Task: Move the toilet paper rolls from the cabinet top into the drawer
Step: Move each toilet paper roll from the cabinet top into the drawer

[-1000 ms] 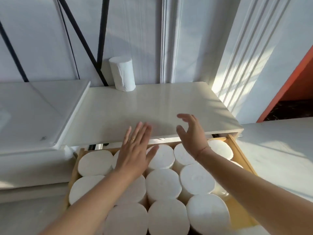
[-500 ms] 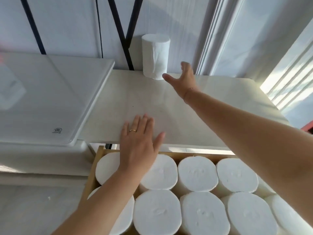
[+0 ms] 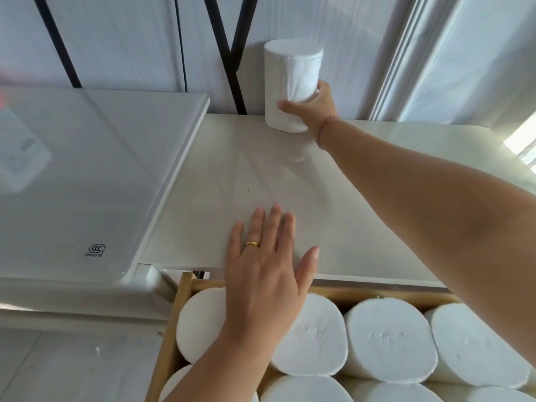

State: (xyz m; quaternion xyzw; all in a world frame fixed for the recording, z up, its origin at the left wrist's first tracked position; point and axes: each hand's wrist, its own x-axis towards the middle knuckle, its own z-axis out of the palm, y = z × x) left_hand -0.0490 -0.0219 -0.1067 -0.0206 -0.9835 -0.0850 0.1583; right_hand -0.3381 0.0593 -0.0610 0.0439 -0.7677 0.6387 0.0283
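1. Toilet paper roll (image 3: 291, 82) stands upright at the back of the cabinet top (image 3: 362, 198). The right hand (image 3: 311, 110) grips it low down, with the thumb across the near face and the fingers curled round the far right side. This low, wrapping hold probably lets the soft cylinder lift without tipping.
2. The left hand (image 3: 266, 268) holds nothing. It lies flat, fingers straight and slightly spread, at the front edge of the cabinet top, with a gold ring (image 3: 251, 244) on one finger. It looks like a brace for the forward reach, though I cannot tell whether it bears weight.
3. Below that palm the wooden drawer (image 3: 185, 288) stands pulled out, packed with stored rolls (image 3: 388, 340) on end, touching each other.
4. The gripped roll sits left of the right palm, against it. It is well apart from the left hand and the drawer, across the depth of the top.
5. A glass-topped surface (image 3: 87, 169) adjoins on the left, and black bars (image 3: 223, 53) cross the wall behind.
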